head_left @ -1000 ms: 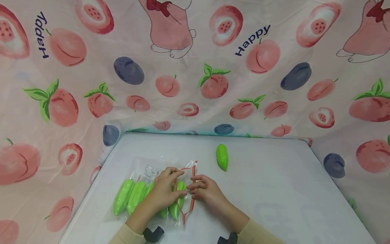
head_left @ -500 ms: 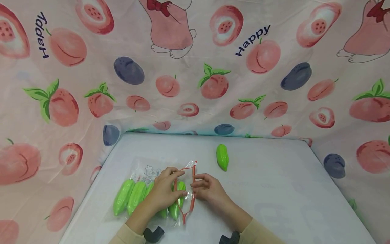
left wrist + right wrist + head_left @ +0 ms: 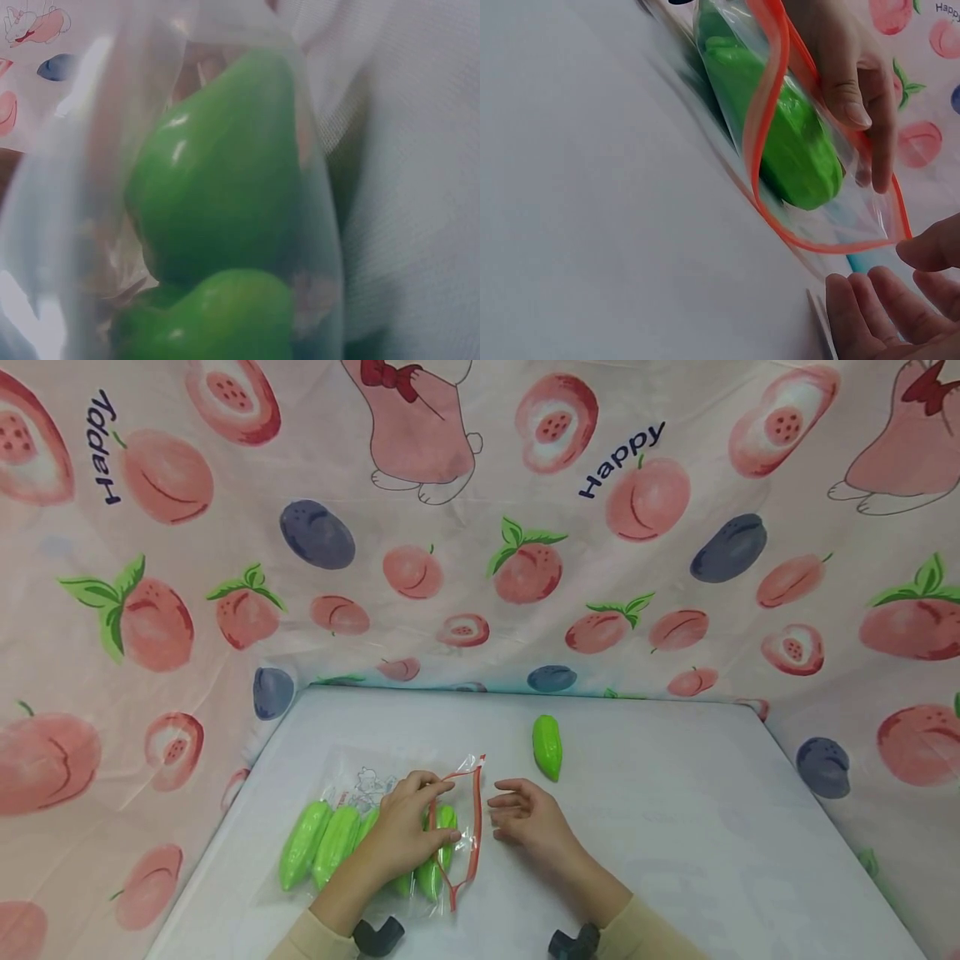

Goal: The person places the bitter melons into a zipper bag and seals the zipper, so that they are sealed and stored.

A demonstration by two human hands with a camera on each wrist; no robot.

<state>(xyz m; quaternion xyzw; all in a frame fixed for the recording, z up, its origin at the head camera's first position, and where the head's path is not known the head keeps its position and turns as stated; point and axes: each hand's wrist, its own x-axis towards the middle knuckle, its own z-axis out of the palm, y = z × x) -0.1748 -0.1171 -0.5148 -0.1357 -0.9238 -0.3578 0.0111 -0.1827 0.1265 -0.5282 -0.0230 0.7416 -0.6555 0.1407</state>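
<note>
1. Head view: a clear plastic bag (image 3: pixel 341 768) lies on the white tabletop (image 3: pixel 675 835), its orange rim (image 3: pixel 477 818) gaping toward three o'clock
2. Several green ridged pieces (image 3: pixel 302 846) lie side by side inside the bag, most of them from eight to nine o'clock of the left hand (image 3: pixel 408 822), one showing near five o'clock of it
3. That left hand rests over the bag at its mouth, thumb and forefinger spread and touching the rim; whether it pinches the film I cannot tell
4. At three o'clock of the mouth, just beside the rim but apart from it, the right hand (image 3: pixel 532 822) is empty, fingers loosely curved
5. One loose green piece (image 3: pixel 547 747) lies outside the bag on the tabletop, near twelve o'clock of the right hand and at two o'clock of the bag
6. Left wrist view: two green shapes show close up through cloudy film, the hand there mostly hidden
7. Right wrist view: a green piece sits within the open mouth, left hand at two o'clock, right hand at four
8. Toward twelve o'clock, beyond the tabletop, hangs fruit-printed pink fabric (image 3: pixel 465 527)
</note>
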